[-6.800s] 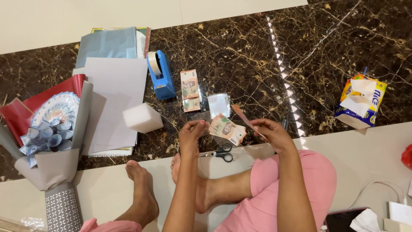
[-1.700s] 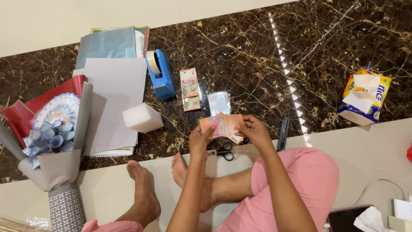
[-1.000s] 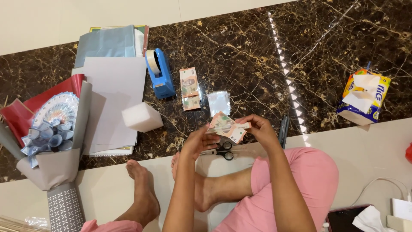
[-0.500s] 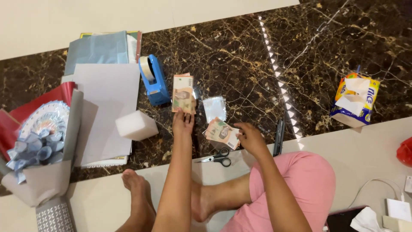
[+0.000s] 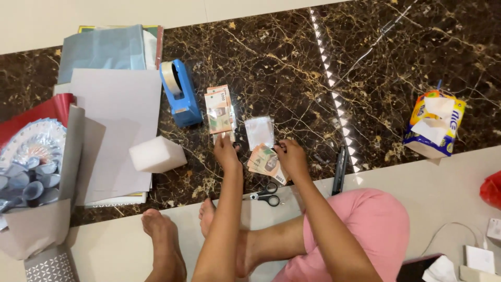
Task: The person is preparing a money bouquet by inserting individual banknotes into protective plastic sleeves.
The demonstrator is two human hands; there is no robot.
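Marble floor [image 5: 292, 57]: dark brown with gold veins, a pale tile band on the near and far sides.
Left hand [image 5: 225, 151]: fingers reach forward onto the near end of the note stack; whether they pinch a note or only press on it cannot be told.
Right hand [image 5: 291, 158]: fingers bent, resting on the folded notes, thumb at their far edge.
Note stack [image 5: 219, 108]: one pile of banknotes lying flat on the marble, just right of the dispenser.
Folded notes [image 5: 266, 163]: one small fanned bundle under the right hand, between both hands.
Clear bag [image 5: 259, 131]: one, flat, just beyond the folded notes.
Scissors [image 5: 266, 192]: one pair, black handles, on the pale tile near the feet.
Tape dispenser [image 5: 180, 94]: one, blue, with a roll in it.
Foam block [image 5: 156, 154]: one, white, on the edge of the grey paper.
Paper [image 5: 112, 120]: several sheets stacked at left, grey on top, blue-grey beyond, one red at the far left.
Bouquet [image 5: 31, 172]: one, folded notes fanned in a grey wrap, at the left edge.
Tissue pack [image 5: 436, 122]: one, yellow and blue, well to the right.
Dark stick [image 5: 340, 169]: one, slim, beside the right knee.
Feet [image 5: 167, 245]: two, bare.
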